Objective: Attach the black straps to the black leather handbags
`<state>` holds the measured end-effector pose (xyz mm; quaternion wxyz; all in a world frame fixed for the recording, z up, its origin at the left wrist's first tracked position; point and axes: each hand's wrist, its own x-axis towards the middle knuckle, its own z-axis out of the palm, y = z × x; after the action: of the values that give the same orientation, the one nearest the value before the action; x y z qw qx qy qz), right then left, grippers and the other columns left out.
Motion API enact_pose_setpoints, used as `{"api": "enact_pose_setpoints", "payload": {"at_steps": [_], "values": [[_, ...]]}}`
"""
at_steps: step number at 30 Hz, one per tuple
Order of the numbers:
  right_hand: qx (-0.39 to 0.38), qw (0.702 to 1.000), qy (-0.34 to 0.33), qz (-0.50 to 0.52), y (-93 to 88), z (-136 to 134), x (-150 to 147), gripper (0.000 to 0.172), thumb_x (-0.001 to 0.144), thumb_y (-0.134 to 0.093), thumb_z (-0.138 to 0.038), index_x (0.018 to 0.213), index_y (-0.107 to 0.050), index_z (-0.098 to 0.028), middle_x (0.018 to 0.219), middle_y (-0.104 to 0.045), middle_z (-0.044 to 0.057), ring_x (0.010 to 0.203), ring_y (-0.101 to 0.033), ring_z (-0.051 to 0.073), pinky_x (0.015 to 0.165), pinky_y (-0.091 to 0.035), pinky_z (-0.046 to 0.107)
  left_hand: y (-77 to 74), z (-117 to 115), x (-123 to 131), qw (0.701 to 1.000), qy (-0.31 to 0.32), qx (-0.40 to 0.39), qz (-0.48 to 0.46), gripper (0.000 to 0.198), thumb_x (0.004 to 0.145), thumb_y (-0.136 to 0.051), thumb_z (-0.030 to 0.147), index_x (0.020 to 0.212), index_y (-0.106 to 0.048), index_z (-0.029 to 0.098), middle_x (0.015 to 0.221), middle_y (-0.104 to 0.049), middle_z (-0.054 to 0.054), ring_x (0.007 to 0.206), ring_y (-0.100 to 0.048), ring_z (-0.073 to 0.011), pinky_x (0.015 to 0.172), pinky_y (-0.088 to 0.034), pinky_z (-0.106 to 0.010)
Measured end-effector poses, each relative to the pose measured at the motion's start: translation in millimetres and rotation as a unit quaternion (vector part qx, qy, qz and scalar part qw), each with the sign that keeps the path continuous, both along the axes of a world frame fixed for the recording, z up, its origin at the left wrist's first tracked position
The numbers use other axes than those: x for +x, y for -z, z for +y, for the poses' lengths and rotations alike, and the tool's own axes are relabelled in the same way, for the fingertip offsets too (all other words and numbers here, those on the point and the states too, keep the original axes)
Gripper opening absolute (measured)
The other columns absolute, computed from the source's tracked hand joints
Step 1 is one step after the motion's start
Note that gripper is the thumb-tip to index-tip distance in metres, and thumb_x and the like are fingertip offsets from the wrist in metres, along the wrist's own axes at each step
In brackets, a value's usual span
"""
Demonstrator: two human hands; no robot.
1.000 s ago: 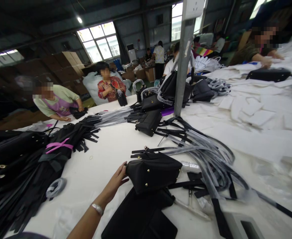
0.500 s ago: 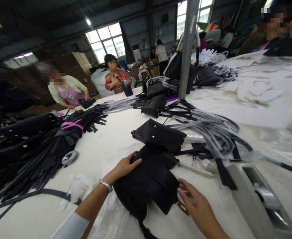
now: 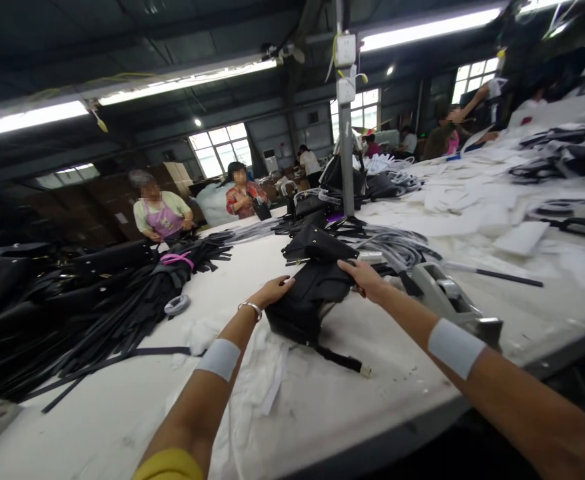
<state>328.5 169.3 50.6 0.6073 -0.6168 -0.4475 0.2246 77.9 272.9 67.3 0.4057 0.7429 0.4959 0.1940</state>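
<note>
A black handbag [image 3: 317, 287] lies tilted on the white table, its strap [image 3: 342, 360] trailing toward the near edge and ending in a metal-looking clasp. My left hand [image 3: 272, 291] grips the bag's left side, thumb on top and the other fingers partly hidden. At the bag's upper right edge, my right hand [image 3: 365, 279] is closed on the black material; a small gold-coloured piece shows under its fingers. Just behind stands another black bag [image 3: 317, 243] with metal studs, touching or nearly touching the held one.
A grey tape dispenser [image 3: 442, 293] stands to the right. Bundled black straps [image 3: 122, 313] and stacked bags fill the left, beside a grey coil [image 3: 177, 305]. Plastic-wrapped handles [image 3: 397, 243] lie behind. A metal post [image 3: 346, 153] rises from the table. Co-workers [image 3: 162, 212] work across it.
The view has pulled back and tilted up. My right hand has shifted from the bag's lower right flap to its upper right edge. My left hand stays on the left side.
</note>
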Motion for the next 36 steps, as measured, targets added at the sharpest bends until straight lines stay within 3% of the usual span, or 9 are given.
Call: {"api": "enact_pose_setpoints", "payload": {"at_steps": [7,11,14,17,20,23,27,32,36], "values": [[-0.059,0.990,-0.130,0.011,-102.1,20.9,-33.2,0.024,0.097,-0.060,-0.034,0.109,-0.063,-0.014,0.097,-0.068,0.004,0.075,-0.066,0.013,0.065,-0.058,0.029,-19.5,-78.1,-21.3,0.993,0.079,-0.017,-0.087,0.060,0.092,-0.054,0.061,0.134,-0.061,0.019,0.140,-0.060,-0.012,0.131,-0.051,-0.0331,0.112,-0.038,-0.049],[-0.062,0.984,-0.163,-0.029,-140.8,1.5,-46.5,0.026,0.097,-0.058,-0.037,0.108,-0.063,-0.014,0.094,-0.068,0.003,0.072,-0.065,0.013,0.064,-0.057,0.029,-21.6,-126.2,-23.3,0.976,0.119,-0.006,-0.180,0.077,0.091,-0.055,0.064,0.155,-0.033,0.028,0.154,-0.045,-0.009,0.140,-0.043,-0.0305,0.115,-0.036,-0.044],[-0.055,0.971,-0.208,-0.100,-164.9,-24.4,-55.5,0.024,0.095,-0.061,-0.037,0.093,-0.066,-0.013,0.082,-0.067,0.000,0.066,-0.062,0.012,0.062,-0.053,0.028,-11.9,-161.4,-12.3,0.961,0.117,-0.028,-0.249,0.091,0.089,-0.057,0.065,0.160,-0.013,0.029,0.156,-0.040,-0.013,0.138,-0.045,-0.0332,0.107,-0.045,-0.048],[-0.040,0.946,-0.256,-0.192,-179.9,-49.7,-68.5,0.021,0.078,-0.078,-0.033,0.074,-0.070,-0.014,0.068,-0.066,-0.003,0.069,-0.060,0.014,0.068,-0.045,0.026,11.1,-198.8,8.7,0.942,0.102,-0.046,-0.316,0.100,0.083,-0.072,0.057,0.159,-0.014,0.029,0.161,-0.032,-0.013,0.145,-0.033,-0.0334,0.109,-0.043,-0.046],[-0.040,0.925,-0.275,-0.260,-174.0,-70.4,-82.7,0.018,0.067,-0.083,-0.028,0.064,-0.071,-0.016,0.060,-0.063,-0.004,0.071,-0.058,0.015,0.068,-0.038,0.024,36.4,-230.2,27.9,0.916,0.068,-0.067,-0.389,0.105,0.080,-0.079,0.047,0.159,-0.011,0.033,0.163,-0.027,-0.010,0.145,-0.033,-0.0327,0.111,-0.041,-0.045],[-0.048,0.921,-0.257,-0.289,-147.5,-87.0,-95.6,0.017,0.072,-0.076,-0.027,0.062,-0.068,-0.015,0.058,-0.060,-0.002,0.068,-0.055,0.015,0.064,-0.036,0.025,46.5,-246.7,37.3,0.904,-0.017,-0.051,-0.424,0.112,0.077,-0.081,0.046,0.159,-0.007,0.030,0.160,-0.032,-0.013,0.143,-0.038,-0.0325,0.112,-0.038,-0.043],[-0.051,0.931,-0.240,-0.271,-112.3,-101.0,-109.8,0.024,0.086,-0.061,-0.032,0.072,-0.068,-0.014,0.065,-0.063,0.000,0.065,-0.055,0.014,0.059,-0.040,0.024,34.7,-247.6,36.8,0.916,-0.135,0.043,-0.375,0.088,0.082,-0.075,0.041,0.154,-0.030,0.020,0.149,-0.049,-0.014,0.138,-0.045,-0.0314,0.111,-0.040,-0.039],[-0.036,0.935,-0.258,-0.242,-106.3,-104.2,-87.3,0.034,0.097,-0.046,-0.038,0.091,-0.071,-0.016,0.076,-0.072,0.003,0.061,-0.063,0.013,0.059,-0.053,0.024,18.9,-222.5,14.7,0.923,-0.178,0.070,-0.334,0.046,0.090,-0.061,0.046,0.123,-0.066,0.014,0.119,-0.071,-0.012,0.120,-0.060,-0.0321,0.101,-0.048,-0.039],[0.005,0.952,-0.169,-0.255,-94.5,-115.5,-28.4,0.030,0.094,-0.051,-0.040,0.109,-0.070,-0.022,0.110,-0.074,0.009,0.099,-0.070,0.025,0.094,-0.055,0.042,10.2,-191.8,-4.7,0.935,-0.135,0.041,-0.325,0.049,0.082,-0.069,0.050,0.114,-0.069,0.012,0.112,-0.074,-0.012,0.110,-0.065,-0.0320,0.093,-0.052,-0.038]]}}
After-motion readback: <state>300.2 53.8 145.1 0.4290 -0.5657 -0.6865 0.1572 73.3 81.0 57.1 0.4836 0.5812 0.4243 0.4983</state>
